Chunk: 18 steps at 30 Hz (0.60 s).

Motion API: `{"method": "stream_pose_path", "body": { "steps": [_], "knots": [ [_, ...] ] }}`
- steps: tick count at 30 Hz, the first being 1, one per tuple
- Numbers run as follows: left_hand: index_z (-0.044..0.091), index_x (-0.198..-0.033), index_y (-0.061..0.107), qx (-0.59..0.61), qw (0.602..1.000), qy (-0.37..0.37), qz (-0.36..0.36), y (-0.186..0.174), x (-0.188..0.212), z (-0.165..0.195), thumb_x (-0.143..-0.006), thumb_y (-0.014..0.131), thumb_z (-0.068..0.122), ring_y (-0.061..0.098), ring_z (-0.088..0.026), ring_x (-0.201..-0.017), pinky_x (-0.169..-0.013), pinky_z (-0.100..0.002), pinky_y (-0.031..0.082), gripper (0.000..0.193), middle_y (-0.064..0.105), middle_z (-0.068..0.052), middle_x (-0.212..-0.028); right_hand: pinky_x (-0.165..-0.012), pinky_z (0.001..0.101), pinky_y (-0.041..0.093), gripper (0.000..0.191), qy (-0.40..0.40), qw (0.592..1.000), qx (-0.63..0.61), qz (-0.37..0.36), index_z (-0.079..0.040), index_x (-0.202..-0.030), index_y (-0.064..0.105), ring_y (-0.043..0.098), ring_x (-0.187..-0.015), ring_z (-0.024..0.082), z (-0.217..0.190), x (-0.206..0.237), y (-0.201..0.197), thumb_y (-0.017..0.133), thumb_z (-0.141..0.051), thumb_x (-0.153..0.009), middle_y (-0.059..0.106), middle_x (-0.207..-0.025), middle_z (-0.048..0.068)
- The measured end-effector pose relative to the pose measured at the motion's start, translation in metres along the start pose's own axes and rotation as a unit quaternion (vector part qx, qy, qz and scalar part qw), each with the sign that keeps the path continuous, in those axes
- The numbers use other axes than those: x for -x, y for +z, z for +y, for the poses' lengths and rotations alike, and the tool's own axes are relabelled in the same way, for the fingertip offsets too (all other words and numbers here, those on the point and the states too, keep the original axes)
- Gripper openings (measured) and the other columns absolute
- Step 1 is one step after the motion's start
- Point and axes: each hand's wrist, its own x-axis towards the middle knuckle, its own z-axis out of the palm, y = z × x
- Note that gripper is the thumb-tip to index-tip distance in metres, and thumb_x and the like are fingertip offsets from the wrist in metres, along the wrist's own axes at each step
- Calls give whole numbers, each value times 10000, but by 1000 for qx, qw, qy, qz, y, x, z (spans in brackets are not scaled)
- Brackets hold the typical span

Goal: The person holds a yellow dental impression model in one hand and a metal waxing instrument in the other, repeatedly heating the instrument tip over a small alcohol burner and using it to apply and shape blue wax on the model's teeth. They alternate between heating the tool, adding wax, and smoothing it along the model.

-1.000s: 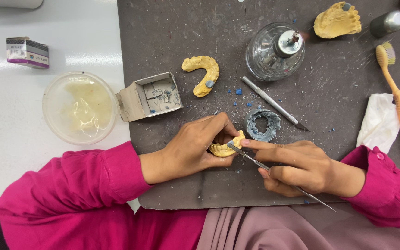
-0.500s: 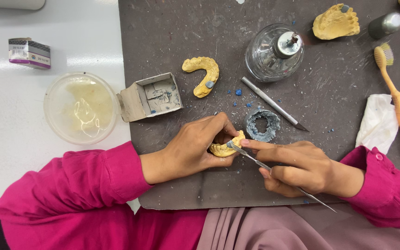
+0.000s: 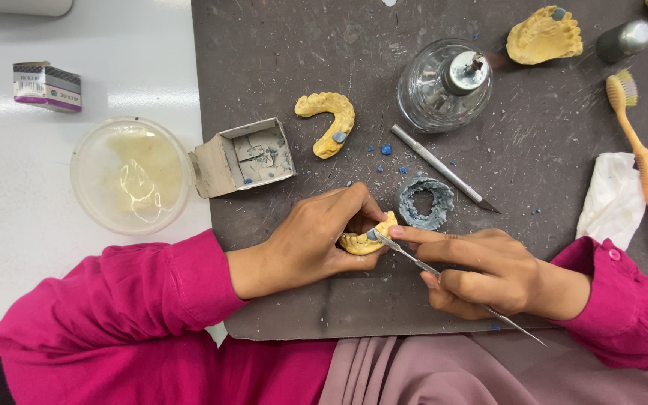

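Observation:
My left hand (image 3: 316,240) grips a yellow dental cast (image 3: 365,240) low on the dark mat (image 3: 279,60), fingers curled over it. My right hand (image 3: 481,270) holds a thin metal carving tool (image 3: 414,259) like a pen, its tip resting on the cast's blue wax spot. The tool's far end sticks out past my wrist toward the mat's front edge. A ring of blue-grey wax (image 3: 424,202) lies just beyond the cast.
On the mat lie another yellow cast (image 3: 329,120), a small open box of wax (image 3: 245,156), a glass spirit lamp (image 3: 444,84), a metal knife (image 3: 444,169), a third cast (image 3: 545,36), a toothbrush (image 3: 639,157) and a white tissue (image 3: 610,199). A clear lidded dish (image 3: 129,176) and a small carton (image 3: 46,86) sit on the white table.

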Motion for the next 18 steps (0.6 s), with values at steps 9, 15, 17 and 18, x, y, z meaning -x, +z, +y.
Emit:
{"method": "stream_pose_path", "body": {
  "steps": [9, 15, 17, 18],
  "knots": [
    [41, -1099, 547, -1, 1000, 10, -2, -1, 0, 0, -797, 869, 130, 730, -209, -888, -745, -336, 611, 450, 677, -78, -989, -487, 330, 601, 288, 13, 1000, -18, 15, -58, -794, 456, 762, -1058, 414, 0, 3, 2, 712, 56, -859, 690, -934, 198],
    [43, -1102, 552, 3, 1000, 5, -2, -1, 1, 0, -798, 872, 131, 736, -207, -887, -742, -333, 614, 450, 677, -79, -985, -471, 324, 600, 306, 5, 1000, -3, 0, -59, -790, 459, 772, -1004, 360, 0, 4, 1, 742, 38, -855, 709, -958, 248],
    [44, -1100, 553, 1, 1000, 5, -4, -1, 1, -1, -794, 875, 132, 736, -209, -886, -741, -335, 613, 453, 677, -79, -980, -489, 332, 609, 300, 2, 1000, -11, 6, -63, -799, 456, 761, -1058, 422, 1, 5, 1, 725, 51, -867, 690, -921, 197],
    [44, -1099, 553, 0, 1000, 6, -6, -1, 1, -1, -791, 875, 130, 734, -211, -886, -740, -337, 611, 454, 676, -80, -979, -489, 329, 610, 297, 7, 1000, -17, 10, -64, -795, 451, 761, -1059, 422, 1, 5, 2, 715, 55, -864, 693, -931, 205]
  ]
}}
